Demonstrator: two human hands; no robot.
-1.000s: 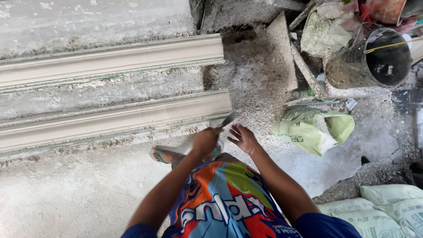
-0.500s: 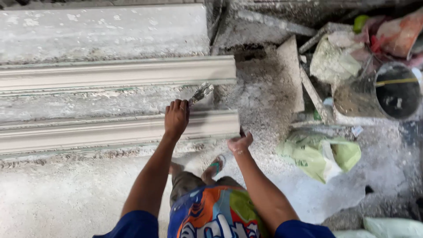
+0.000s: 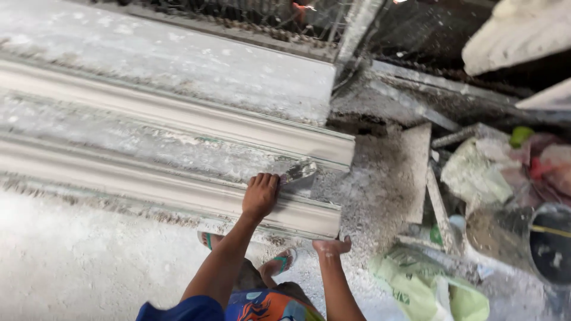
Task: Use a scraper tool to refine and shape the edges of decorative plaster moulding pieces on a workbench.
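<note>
A: Left hand (image 3: 260, 195) closed around a trowel (image 3: 297, 172), blade out to the right, resting on the dusty strip between two long mouldings.

B: And the right hand (image 3: 331, 245)?

A: Open, holding nothing. Palm down, just below the end of the near moulding (image 3: 178, 193), close to it. Touching or not, hard to tell.

B: Far moulding (image 3: 178, 116) too?

A: Lying flat, side by side with the near one, ends lined up on the right.

B: Heavy?

A: Probably heavy, stiff and easy to crack. Long, so likely to snap if lifted by one end. Best held from under, near the middle. Dusty, maybe a bit slippery.

B: Around?

A: Green bag (image 3: 428, 285) and a bucket (image 3: 550, 244) on the right.
</note>
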